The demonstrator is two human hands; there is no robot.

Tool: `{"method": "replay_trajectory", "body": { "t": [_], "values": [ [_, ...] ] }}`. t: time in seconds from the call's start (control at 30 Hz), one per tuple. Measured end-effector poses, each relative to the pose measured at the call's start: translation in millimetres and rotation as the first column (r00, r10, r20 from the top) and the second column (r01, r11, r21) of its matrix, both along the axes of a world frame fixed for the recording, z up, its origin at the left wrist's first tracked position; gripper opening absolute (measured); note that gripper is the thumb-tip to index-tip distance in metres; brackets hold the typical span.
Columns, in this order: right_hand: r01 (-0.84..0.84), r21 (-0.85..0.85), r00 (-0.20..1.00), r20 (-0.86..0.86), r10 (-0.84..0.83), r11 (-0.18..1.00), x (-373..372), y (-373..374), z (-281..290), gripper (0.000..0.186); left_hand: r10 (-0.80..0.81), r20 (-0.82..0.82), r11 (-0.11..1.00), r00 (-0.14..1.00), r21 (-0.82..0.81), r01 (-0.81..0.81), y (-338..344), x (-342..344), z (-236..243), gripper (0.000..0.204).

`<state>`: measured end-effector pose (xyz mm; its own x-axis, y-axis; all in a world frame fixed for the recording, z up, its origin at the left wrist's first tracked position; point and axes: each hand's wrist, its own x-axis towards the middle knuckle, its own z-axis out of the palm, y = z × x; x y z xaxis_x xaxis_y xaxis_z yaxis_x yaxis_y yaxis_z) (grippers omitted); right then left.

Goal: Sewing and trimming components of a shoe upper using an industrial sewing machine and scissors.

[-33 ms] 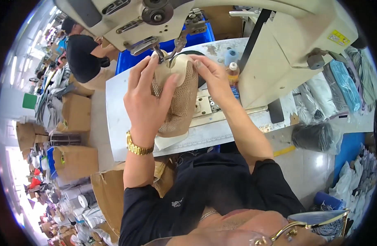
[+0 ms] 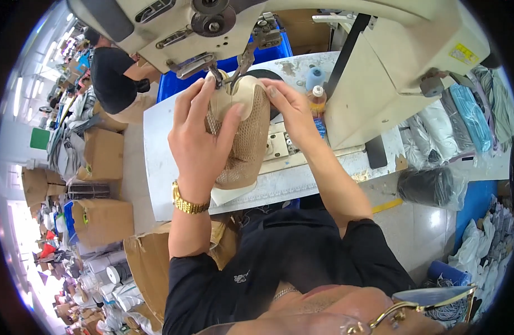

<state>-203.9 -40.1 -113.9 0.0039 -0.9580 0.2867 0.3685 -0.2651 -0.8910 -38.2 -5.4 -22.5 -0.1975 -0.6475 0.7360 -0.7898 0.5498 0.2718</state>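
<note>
A tan mesh shoe upper (image 2: pixel 249 137) with a cream panel at its far end lies under the needle area of a sewing machine (image 2: pixel 195 42). The panel's far edge meets the presser foot (image 2: pixel 219 78). My left hand (image 2: pixel 196 134) holds the upper from the left, its thumb across the cream panel and its fingertips beside the foot. From the right, my right hand (image 2: pixel 292 109) grips the upper's edge between thumb and fingers. Its lower fingers are partly hidden. A white piece shows under the upper's near end.
Behind the machine stands a blue bin (image 2: pixel 170 86). On the worktable (image 2: pixel 165 151), a blue thread cone (image 2: pixel 314 78) and a small bottle (image 2: pixel 317 100) stand right of my right hand. Cardboard boxes (image 2: pixel 103 220) line the left floor. A person (image 2: pixel 113 78) works at far left.
The upper and the fingers of my right hand have shifted very slightly. Both hands keep their hold.
</note>
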Motion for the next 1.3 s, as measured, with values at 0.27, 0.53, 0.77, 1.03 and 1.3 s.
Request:
{"method": "replay_trajectory", "body": {
  "t": [0.27,0.53,0.77,1.03,1.3],
  "values": [
    [0.112,0.321,0.994,-0.033,-0.107,0.941,-29,-73,-64,0.069,-0.042,-0.113,0.999,0.993,-0.017,0.040,-1,-3,-11,0.052],
    [0.343,0.486,0.927,-0.316,-0.204,0.804,-89,-219,-106,0.041,-0.082,-0.199,0.996,0.976,-0.043,0.075,-6,-11,-17,0.052],
    [0.423,0.535,0.838,-0.538,-0.091,0.732,-95,-221,-105,0.055,-0.098,-0.226,0.994,0.969,-0.070,0.084,-10,-10,-18,0.052],
    [0.502,0.462,0.818,-0.528,-0.228,0.731,-97,-214,-88,0.033,-0.088,-0.191,0.994,0.978,-0.085,0.073,-11,-10,-19,0.053],
    [0.469,0.446,0.833,-0.510,-0.214,0.763,-94,-201,-86,0.043,-0.108,-0.214,0.992,0.971,-0.086,0.091,-14,-10,-21,0.050]
  ]
}}
